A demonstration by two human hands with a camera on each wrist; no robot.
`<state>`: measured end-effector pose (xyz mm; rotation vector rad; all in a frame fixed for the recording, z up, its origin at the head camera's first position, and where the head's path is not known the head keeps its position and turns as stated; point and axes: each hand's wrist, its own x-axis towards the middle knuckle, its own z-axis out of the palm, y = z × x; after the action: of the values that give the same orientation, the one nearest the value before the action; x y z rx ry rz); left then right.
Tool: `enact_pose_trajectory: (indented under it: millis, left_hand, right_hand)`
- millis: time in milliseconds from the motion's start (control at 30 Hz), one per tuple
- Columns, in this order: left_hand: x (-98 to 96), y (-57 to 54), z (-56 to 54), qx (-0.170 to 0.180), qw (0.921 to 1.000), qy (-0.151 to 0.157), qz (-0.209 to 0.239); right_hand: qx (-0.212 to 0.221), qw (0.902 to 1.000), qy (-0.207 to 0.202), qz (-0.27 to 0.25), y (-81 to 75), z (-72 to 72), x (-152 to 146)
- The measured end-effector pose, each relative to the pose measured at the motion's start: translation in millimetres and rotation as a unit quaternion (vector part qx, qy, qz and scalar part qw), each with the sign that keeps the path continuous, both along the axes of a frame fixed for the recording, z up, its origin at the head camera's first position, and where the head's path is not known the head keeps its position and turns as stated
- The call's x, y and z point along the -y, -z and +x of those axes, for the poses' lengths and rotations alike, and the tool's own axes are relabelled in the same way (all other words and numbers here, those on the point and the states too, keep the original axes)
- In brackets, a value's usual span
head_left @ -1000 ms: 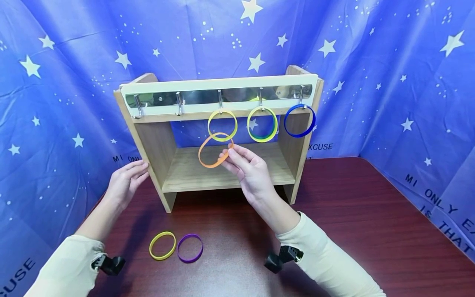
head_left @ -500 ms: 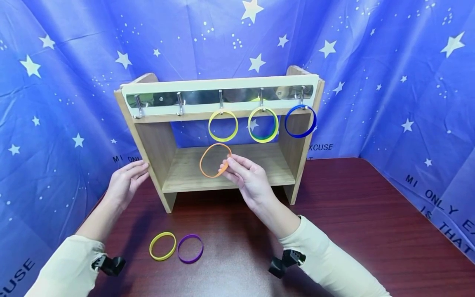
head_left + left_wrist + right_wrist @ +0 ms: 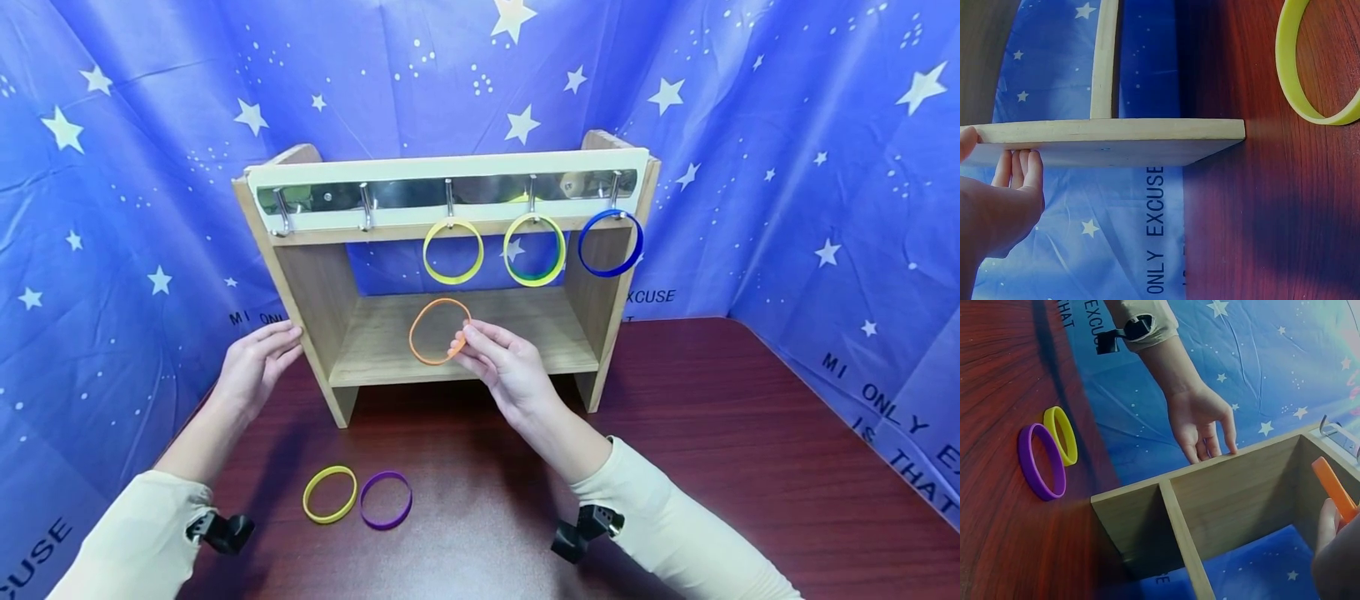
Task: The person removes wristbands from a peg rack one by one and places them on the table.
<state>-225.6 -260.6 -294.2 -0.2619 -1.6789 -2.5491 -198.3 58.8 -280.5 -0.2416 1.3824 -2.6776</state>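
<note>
In the head view my right hand pinches an orange wristband between thumb and fingers, holding it in front of the lower shelf board. My left hand touches the left side panel of the wooden shelf; its thumb meets the front edge and its fingers lie against the outer face. From hooks on the rack hang a yellow wristband, a yellow one with green inside and a blue one. A second yellow wristband and a purple wristband lie on the table.
A white rail with several metal hooks runs across the shelf's top; its two left hooks carry nothing. The dark red table extends around the shelf. Behind hangs a blue star-patterned curtain.
My right hand has drawn the orange wristband down and towards me, away from the hanging yellow one that it overlapped in view. My left hand stays at the side panel.
</note>
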Motion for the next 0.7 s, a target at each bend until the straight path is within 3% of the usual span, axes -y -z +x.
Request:
enact_pose_trajectory:
  millis: [433, 700]
  left_hand:
    - [-2.4, -2.8, -1.5, -0.008, 0.9998, -0.019, -0.002]
    - [-2.1, -1.8, 0.0, -0.016, 0.9996, -0.025, -0.002]
  right_hand:
    - [0.003, 0.9996, -0.015, 0.022, 6.0, 0.6, -3.8]
    - [0.018, 0.9983, -0.016, 0.053, 17.6, 1.4, -5.0]
